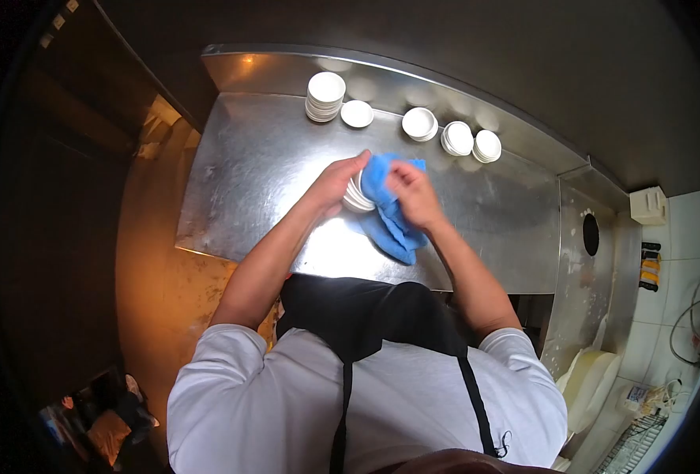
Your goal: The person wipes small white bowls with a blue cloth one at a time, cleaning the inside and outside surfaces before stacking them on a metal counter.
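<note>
white dishes (356,197), nested together, sat inside the curled left hand (335,182); the right hand (414,194) clutched blue cloth (377,178) against them.

Five sets of white dishes (326,88) in the back row, and that's four stacks plus one low dish (357,113) that looks single! One more stack (356,197) up front, making five stacks in all, layers too tight to number. Two bare hands (332,186) in play, one blue cloth (397,229), one black apron (365,312), and over on the right, one dark round opening (591,235).
</note>
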